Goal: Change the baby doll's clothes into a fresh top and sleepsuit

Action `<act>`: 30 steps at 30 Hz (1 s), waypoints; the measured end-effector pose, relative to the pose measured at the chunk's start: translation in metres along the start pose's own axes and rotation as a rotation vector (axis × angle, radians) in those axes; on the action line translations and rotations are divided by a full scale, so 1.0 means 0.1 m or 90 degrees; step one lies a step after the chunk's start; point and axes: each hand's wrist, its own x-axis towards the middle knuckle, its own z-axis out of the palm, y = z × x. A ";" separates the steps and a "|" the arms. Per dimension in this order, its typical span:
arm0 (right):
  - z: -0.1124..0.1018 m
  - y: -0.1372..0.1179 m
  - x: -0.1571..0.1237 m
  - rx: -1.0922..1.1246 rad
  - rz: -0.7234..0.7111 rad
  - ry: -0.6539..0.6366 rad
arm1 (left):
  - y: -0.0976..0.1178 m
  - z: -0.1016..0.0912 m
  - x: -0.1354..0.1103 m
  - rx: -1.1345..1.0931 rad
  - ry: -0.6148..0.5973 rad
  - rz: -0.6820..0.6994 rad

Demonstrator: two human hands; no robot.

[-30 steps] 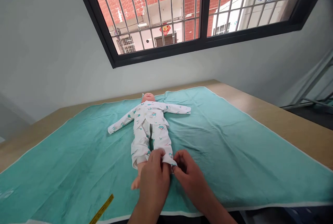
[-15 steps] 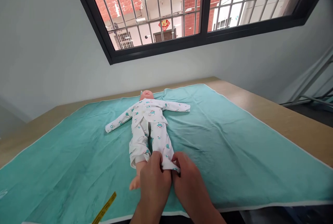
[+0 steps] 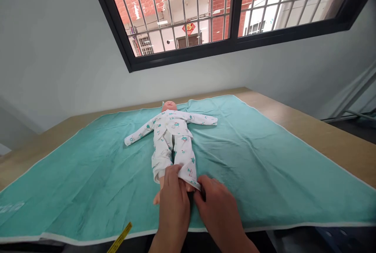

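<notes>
A baby doll lies on its back, head away from me, in a white printed jacket and matching trousers. My left hand is closed on the inner side of the cuff of the trouser leg on the right. Between finger and thumb, my right hand pinches the outer corner of that same cuff. The cuff is pulled out to the right, and a bit of the doll's foot shows below it. The other trouser leg is bunched up, its bare foot partly behind my left hand.
Under the doll a green towel with a white edge covers most of the wooden table. A yellow strip appears at the lower left. Behind the table are a wall and a barred window. A metal frame stands at the right.
My right hand has drawn the cuff outward, and both hands have spread slightly apart. The doll's foot now shows under the cuff. The view has shifted a little.
</notes>
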 end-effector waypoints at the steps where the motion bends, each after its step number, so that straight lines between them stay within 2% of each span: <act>1: 0.01 -0.01 -0.03 0.010 0.002 -0.003 | -0.01 -0.02 -0.02 0.004 0.006 -0.003; 7: 0.07 -0.07 -0.13 0.112 -0.004 0.048 | -0.07 -0.18 -0.08 0.122 -0.004 -0.002; 10: 0.05 -0.08 -0.15 0.106 -0.026 0.082 | -0.10 -0.24 -0.11 0.198 -0.011 0.031; 14: 0.01 -0.03 -0.23 0.070 -0.094 0.085 | -0.17 -0.33 -0.24 0.269 -0.029 0.052; 18: -0.03 0.10 -0.34 0.068 -0.144 0.066 | -0.31 -0.41 -0.45 0.259 -0.078 0.133; 20: -0.08 0.12 -0.36 0.085 -0.158 0.057 | -0.39 -0.46 -0.50 0.214 -0.044 0.171; 22: -0.14 0.08 -0.34 0.104 -0.171 0.053 | -0.46 -0.53 -0.47 0.183 0.019 0.171; 24: -0.21 -0.03 -0.26 0.118 -0.195 0.035 | -0.53 -0.58 -0.35 0.175 0.052 0.131; 27: -0.25 -0.28 -0.07 0.117 -0.242 -0.013 | -0.64 -0.62 -0.09 0.157 0.034 0.049; 30: -0.18 -0.50 0.18 0.055 -0.260 -0.057 | -0.73 -0.60 0.13 0.130 0.012 0.013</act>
